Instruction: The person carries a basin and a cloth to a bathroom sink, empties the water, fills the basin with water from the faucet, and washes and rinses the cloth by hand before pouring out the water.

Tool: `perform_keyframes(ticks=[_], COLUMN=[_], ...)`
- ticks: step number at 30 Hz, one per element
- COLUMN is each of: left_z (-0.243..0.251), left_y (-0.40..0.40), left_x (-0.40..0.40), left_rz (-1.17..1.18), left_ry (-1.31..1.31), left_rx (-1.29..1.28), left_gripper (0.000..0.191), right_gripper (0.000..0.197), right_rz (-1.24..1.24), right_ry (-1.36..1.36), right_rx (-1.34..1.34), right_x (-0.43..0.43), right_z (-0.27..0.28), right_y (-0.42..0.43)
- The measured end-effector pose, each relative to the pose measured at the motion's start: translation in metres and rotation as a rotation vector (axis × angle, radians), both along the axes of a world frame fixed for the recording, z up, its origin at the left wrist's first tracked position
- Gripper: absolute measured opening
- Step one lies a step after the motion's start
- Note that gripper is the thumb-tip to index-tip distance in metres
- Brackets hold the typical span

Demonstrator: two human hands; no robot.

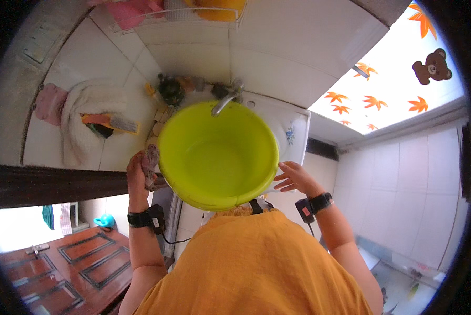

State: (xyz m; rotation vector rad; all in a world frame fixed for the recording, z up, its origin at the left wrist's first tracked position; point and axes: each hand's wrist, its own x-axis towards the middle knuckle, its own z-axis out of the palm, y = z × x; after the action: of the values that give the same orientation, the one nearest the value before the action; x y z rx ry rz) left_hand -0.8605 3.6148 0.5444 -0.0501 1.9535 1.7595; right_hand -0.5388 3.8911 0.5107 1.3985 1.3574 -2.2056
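Observation:
A large yellow-green plastic basin (219,157) rests at a white washbasin (294,147), beneath a metal faucet (225,102). Its inside shows no contents. My left hand (139,173) grips a crumpled brownish-pink cloth (151,165) beside the basin's left rim. At the right rim is my right hand (294,177), its fingers apart and the fingertips at the basin's outer side. Whether those fingers press on the rim cannot be told. Both wrists wear black straps with small boxes.
Bottles and small items (170,90) stand behind the basin at the left. A pale towel (89,102) hangs on the left wall. Above is a wire rack (176,13) with pink and yellow things. A brown door (97,260) is at lower left, a bright window (377,78) at upper right.

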Motion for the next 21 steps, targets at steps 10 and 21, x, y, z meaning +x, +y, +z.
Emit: perform_keyframes(ticks=[10, 21], left_z=[0.043, 0.043], left_y=[0.104, 0.100], left_x=[0.133, 0.149], left_rz=[-0.157, -0.483], left_ry=[-0.236, -0.066], left_rx=[0.404, 0.266], left_gripper=[0.017, 0.020], right_gripper=[0.026, 0.026], right_rz=[0.321, 0.216], right_ry=[0.390, 0.649], right_rx=[0.179, 0.160], right_x=[-0.023, -0.070], right_z=[0.048, 0.054], right_y=[0.040, -0.008])
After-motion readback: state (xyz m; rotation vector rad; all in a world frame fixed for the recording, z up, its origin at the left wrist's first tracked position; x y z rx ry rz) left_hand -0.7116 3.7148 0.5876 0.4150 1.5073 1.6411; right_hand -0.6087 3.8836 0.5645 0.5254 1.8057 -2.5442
